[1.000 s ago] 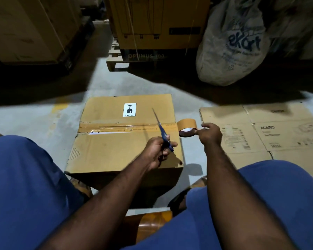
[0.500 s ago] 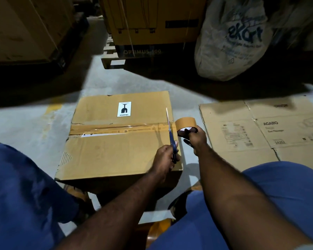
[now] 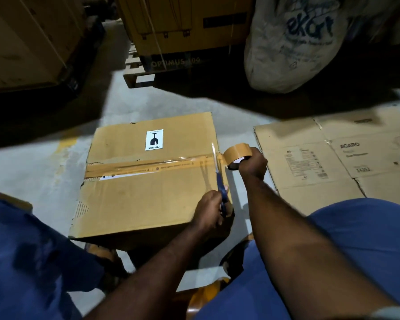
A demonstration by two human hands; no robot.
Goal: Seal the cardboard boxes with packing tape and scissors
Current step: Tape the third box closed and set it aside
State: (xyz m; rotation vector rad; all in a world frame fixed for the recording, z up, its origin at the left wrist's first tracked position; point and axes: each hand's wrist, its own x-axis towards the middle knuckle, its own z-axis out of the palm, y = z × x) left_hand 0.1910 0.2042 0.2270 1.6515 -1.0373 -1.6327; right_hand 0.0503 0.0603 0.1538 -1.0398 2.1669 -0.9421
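since a second ago my left grip [image 3: 208, 211], fingers curled round the scissors [image 3: 218, 174], has brought the blades to the tape [image 3: 148, 166] at the box's [image 3: 148, 204] right edge. my right grip [image 3: 252, 166] clutches the roll [image 3: 236, 153] just off that edge. the cut looks next.

Grey concrete floor [image 3: 44, 162]: taped cardboard box [image 3: 148, 204] centre, flattened carton [image 3: 310, 144] right, white printed sack [image 3: 286, 54] upper right, wooden pallet [image 3: 134, 76] top centre.
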